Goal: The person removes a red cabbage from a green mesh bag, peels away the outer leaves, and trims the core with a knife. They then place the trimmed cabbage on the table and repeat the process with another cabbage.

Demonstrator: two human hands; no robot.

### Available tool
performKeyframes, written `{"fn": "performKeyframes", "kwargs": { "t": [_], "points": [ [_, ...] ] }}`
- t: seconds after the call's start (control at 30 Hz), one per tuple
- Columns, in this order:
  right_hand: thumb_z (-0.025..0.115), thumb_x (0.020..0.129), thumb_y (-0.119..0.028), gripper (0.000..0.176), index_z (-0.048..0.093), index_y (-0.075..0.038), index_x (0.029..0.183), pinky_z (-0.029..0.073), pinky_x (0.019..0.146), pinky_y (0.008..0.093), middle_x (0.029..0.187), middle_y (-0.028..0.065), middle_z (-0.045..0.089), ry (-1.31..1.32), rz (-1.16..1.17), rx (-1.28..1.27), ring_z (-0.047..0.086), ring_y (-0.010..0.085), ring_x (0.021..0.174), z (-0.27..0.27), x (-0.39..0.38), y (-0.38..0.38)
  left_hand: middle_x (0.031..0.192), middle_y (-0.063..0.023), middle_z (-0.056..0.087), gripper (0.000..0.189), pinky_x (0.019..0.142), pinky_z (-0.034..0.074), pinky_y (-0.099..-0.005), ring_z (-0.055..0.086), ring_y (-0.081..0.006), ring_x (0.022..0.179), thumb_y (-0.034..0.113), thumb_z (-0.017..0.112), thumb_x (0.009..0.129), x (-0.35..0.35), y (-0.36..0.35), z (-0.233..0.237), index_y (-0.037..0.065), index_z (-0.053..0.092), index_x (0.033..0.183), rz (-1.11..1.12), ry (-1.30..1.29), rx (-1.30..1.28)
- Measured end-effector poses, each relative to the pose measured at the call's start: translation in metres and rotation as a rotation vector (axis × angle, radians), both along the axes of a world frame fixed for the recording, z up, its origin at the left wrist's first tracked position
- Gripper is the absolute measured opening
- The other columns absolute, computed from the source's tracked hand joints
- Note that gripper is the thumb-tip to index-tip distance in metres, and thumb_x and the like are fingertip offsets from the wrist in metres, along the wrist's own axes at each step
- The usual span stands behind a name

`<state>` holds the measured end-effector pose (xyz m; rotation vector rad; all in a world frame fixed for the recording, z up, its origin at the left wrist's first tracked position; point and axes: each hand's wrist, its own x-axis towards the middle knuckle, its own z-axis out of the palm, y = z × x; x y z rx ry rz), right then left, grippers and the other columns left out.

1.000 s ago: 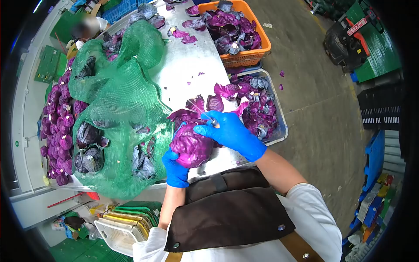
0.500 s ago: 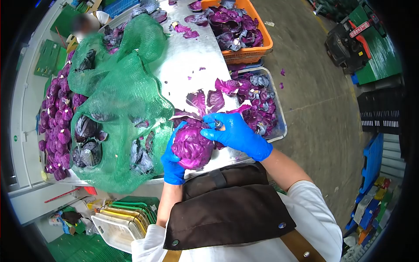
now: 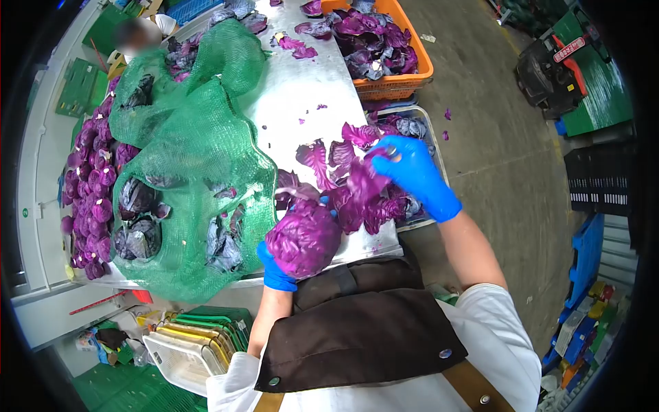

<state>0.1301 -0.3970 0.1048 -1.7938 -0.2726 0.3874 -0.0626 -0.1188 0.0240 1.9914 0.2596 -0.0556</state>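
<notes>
A round red cabbage rests in my left hand, which is wrapped round its underside and left side near the table's front edge. My right hand, also in a blue glove, is closed on a torn purple cabbage leaf. The leaf hangs blurred to the right of the cabbage, partly over the tub of trimmings. Whether that hand holds anything besides the leaf is hidden. Loose outer leaves lie on the metal table just beyond the cabbage.
A green mesh sack with dark cabbages spreads over the table's left side. Trimmed cabbages are piled beyond it. An orange crate and a clear tub of leaves stand at right. Another person is at upper left.
My right hand has moved right and up from the cabbage, pulling a leaf away with it. The cabbage has shifted slightly down in my left hand.
</notes>
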Motion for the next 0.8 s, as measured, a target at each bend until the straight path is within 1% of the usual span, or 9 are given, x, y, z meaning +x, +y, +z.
{"fn": "performKeyframes", "kwargs": {
  "t": [0.07, 0.13, 0.2, 0.23, 0.4, 0.47, 0.63, 0.7, 0.8],
  "points": [
    [0.077, 0.084, -0.019, 0.045, 0.064, -0.003, 0.125, 0.054, 0.07, 0.0323, 0.094, 0.0101, 0.072, -0.1, 0.026, -0.398, 0.066, 0.0146, 0.082, 0.013, 0.011, -0.007, 0.124, -0.0189, 0.064, 0.041, 0.096, 0.053, -0.044, 0.065, -0.0315, 0.108, 0.022, 0.048, 0.096, -0.005, 0.009, -0.005, -0.003, 0.059, 0.127, -0.188, 0.043, 0.379],
    [0.079, 0.084, -0.024, 0.061, 0.054, -0.004, 0.137, 0.054, 0.071, 0.033, 0.102, 0.0106, 0.072, -0.132, 0.035, -0.062, 0.066, 0.0158, 0.085, -0.003, -0.008, 0.014, 0.132, -0.0199, 0.059, 0.048, 0.103, 0.047, -0.0459, 0.06, -0.0327, 0.117, 0.027, 0.041, 0.097, -0.006, 0.004, -0.025, -0.002, 0.054, 0.133, 0.036, 0.048, -0.547],
    [0.08, 0.084, -0.029, 0.076, 0.044, -0.006, 0.147, 0.054, 0.073, 0.0335, 0.111, 0.0113, 0.07, 0.056, 0.119, 0.131, 0.066, 0.0155, 0.09, 0.007, -0.034, 0.038, 0.134, -0.0182, 0.059, 0.049, 0.107, 0.044, -0.0459, 0.058, -0.0316, 0.121, 0.03, 0.039, 0.099, -0.007, 0.004, -0.036, 0.0, 0.053, 0.135, 0.143, 0.056, -0.88],
    [0.08, 0.084, -0.032, 0.082, 0.038, -0.006, 0.15, 0.054, 0.074, 0.0337, 0.116, 0.0118, 0.069, 0.263, 0.201, 0.157, 0.065, 0.0146, 0.092, 0.027, -0.047, 0.048, 0.132, -0.0161, 0.061, 0.047, 0.107, 0.044, -0.0449, 0.058, -0.03, 0.121, 0.031, 0.041, 0.099, -0.012, 0.008, -0.038, 0.001, 0.055, 0.133, 0.138, 0.068, -0.747],
    [0.068, 0.086, -0.025, 0.029, 0.066, -0.012, 0.113, 0.053, 0.057, 0.0434, 0.077, 0.0134, 0.068, -0.508, 0.091, -0.187, 0.068, 0.0351, 0.067, -0.005, -0.048, 0.067, 0.142, -0.0167, 0.053, 0.051, 0.109, 0.043, -0.0454, 0.053, -0.0289, 0.128, 0.035, 0.045, 0.1, -0.01, -0.014, -0.005, 0.008, 0.047, 0.142, -0.015, 0.047, -1.206],
    [0.068, 0.087, -0.026, 0.031, 0.065, -0.011, 0.115, 0.053, 0.059, 0.0433, 0.079, 0.0146, 0.068, -0.415, 0.001, -0.315, 0.068, 0.0351, 0.068, -0.024, -0.027, 0.058, 0.145, -0.0174, 0.05, 0.053, 0.109, 0.042, -0.0456, 0.052, -0.0283, 0.129, 0.036, 0.048, 0.099, 0.008, -0.039, 0.036, 0.012, 0.045, 0.146, -0.121, 0.088, -1.428],
    [0.07, 0.088, -0.03, 0.046, 0.06, -0.006, 0.126, 0.054, 0.064, 0.0406, 0.085, 0.0173, 0.068, -0.315, -0.118, -0.367, 0.068, 0.0311, 0.07, -0.008, -0.017, 0.044, 0.16, -0.022, 0.021, 0.075, 0.117, 0.026, -0.0578, 0.032, -0.0489, 0.14, 0.055, 0.042, 0.097, 0.015, -0.046, 0.057, 0.008, 0.026, 0.154, 0.033, 0.203, -1.287],
    [0.072, 0.088, -0.033, 0.056, 0.057, -0.004, 0.133, 0.054, 0.066, 0.0385, 0.091, 0.0182, 0.068, -0.342, -0.121, -0.156, 0.067, 0.0265, 0.07, 0.004, -0.039, 0.052, 0.158, -0.0213, 0.027, 0.071, 0.116, 0.029, -0.0577, 0.035, -0.0457, 0.14, 0.054, 0.039, 0.097, 0.019, -0.047, 0.058, 0.009, 0.03, 0.152, 0.116, 0.092, -1.232],
    [0.075, 0.089, -0.019, 0.054, 0.055, -0.001, 0.136, 0.054, 0.086, 0.0327, 0.12, 0.0127, 0.067, -0.12, -0.003, 0.29, 0.066, 0.0161, 0.1, 0.016, -0.071, 0.063, 0.154, -0.0203, 0.034, 0.066, 0.114, 0.033, -0.0575, 0.039, -0.0409, 0.139, 0.051, 0.035, 0.097, 0.032, -0.042, 0.064, 0.01, 0.035, 0.149, 0.232, -0.086, -1.129]
  ]
}}
